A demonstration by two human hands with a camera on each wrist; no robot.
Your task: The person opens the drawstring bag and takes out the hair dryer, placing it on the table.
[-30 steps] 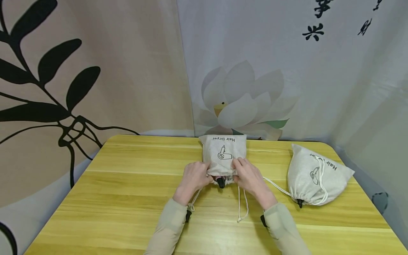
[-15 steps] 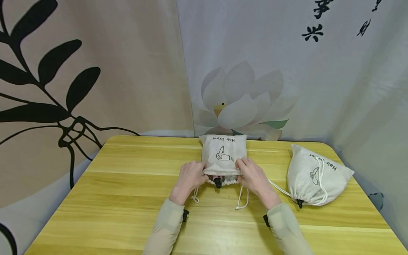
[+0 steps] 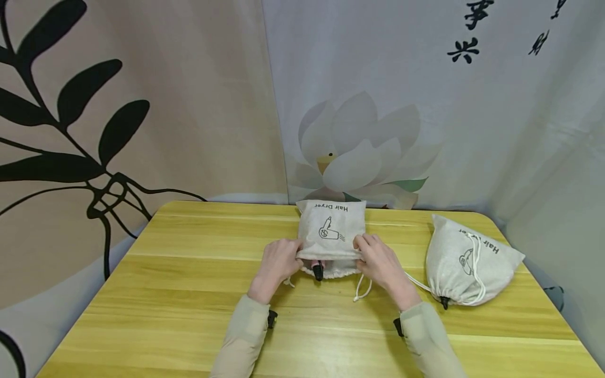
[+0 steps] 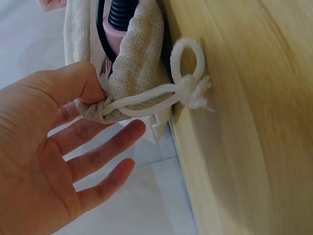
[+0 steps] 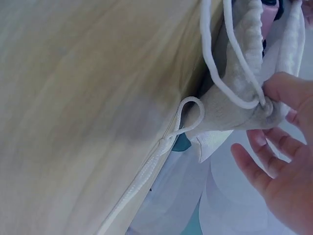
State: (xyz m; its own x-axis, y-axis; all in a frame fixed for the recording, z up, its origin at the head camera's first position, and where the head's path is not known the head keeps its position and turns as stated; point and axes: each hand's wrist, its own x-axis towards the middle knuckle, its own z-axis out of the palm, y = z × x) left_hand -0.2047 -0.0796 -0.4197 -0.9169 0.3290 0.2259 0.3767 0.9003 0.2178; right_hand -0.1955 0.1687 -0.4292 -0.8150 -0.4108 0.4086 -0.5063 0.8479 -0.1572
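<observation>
A light grey drawstring bag [image 3: 326,244] printed "Hair Dryer" lies at the table's back edge, its mouth towards me. My left hand [image 3: 279,257] pinches the left corner of the mouth. At the right corner, my right hand [image 3: 379,260] does the same, so the rim is stretched between them. Inside the mouth sits a pink hair dryer [image 4: 115,39], mostly hidden by cloth, and its black cord sleeve [image 3: 318,271] pokes out. A knotted white drawstring [image 4: 186,93] hangs at the left corner; another white drawstring [image 5: 208,44] loops from the right.
On the right of the wooden table [image 3: 189,294] lies a second drawstring bag [image 3: 444,252], full and cinched, with a black tip [image 3: 445,302] sticking out. Its white cord [image 3: 418,282] runs towards my right hand. A printed curtain [image 3: 212,105] hangs behind the table.
Both hands have moved apart, the left one leftward and the right one rightward. Between them the bag's mouth has spread wider, and the hanging drawstring ends have drawn up shorter.
</observation>
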